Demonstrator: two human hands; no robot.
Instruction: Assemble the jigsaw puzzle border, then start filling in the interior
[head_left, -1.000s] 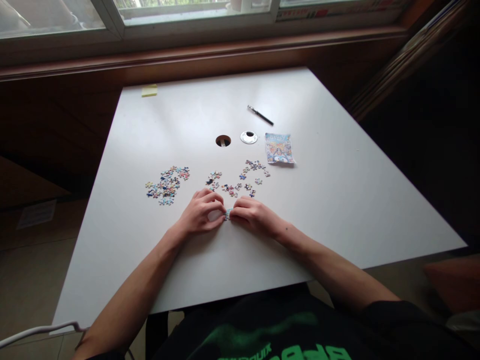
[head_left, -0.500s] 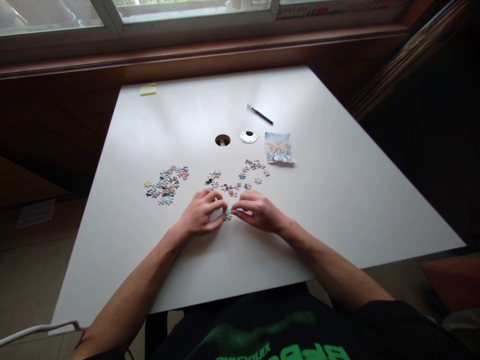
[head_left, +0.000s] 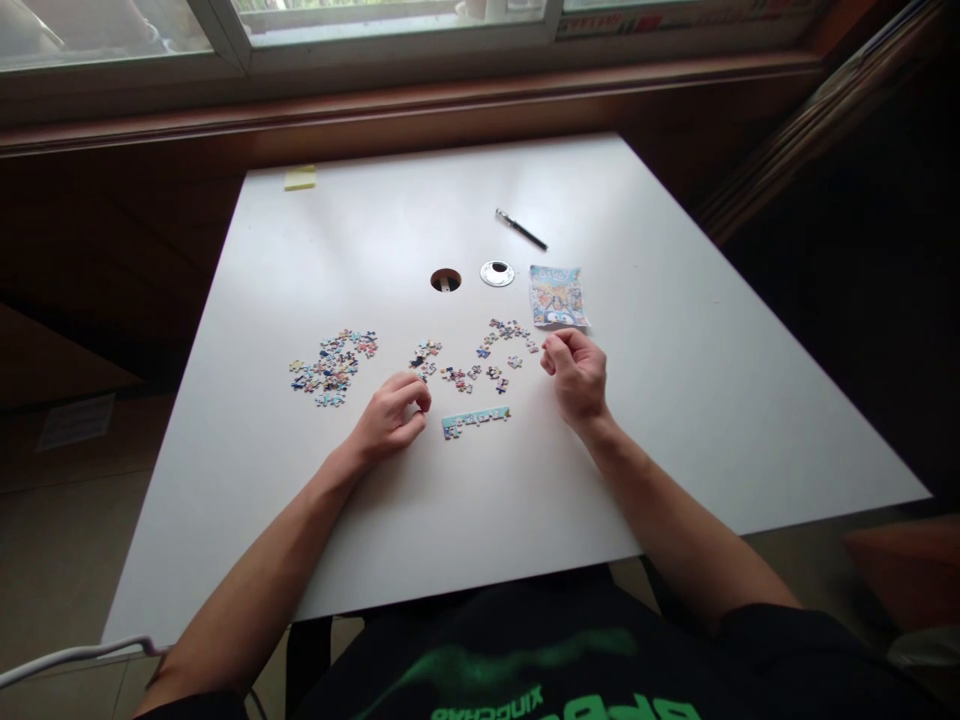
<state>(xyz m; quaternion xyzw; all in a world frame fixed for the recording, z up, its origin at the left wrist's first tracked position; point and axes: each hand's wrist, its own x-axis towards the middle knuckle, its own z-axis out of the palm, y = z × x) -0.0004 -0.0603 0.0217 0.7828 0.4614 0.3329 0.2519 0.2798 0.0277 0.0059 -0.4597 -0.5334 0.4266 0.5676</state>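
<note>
The joined puzzle strip (head_left: 476, 417) lies flat on the white table (head_left: 465, 520) between the 2 hands, long and narrow, with a straight turquoise far edge, a jagged near edge dropping lowest at the left, and a dark speck at the right end. The left hand (head_left: 394, 415), just beside it, leaves a narrow thumb-to-finger gap; the right hand (head_left: 577, 375) is curled, its contents impossible to tell.
</note>
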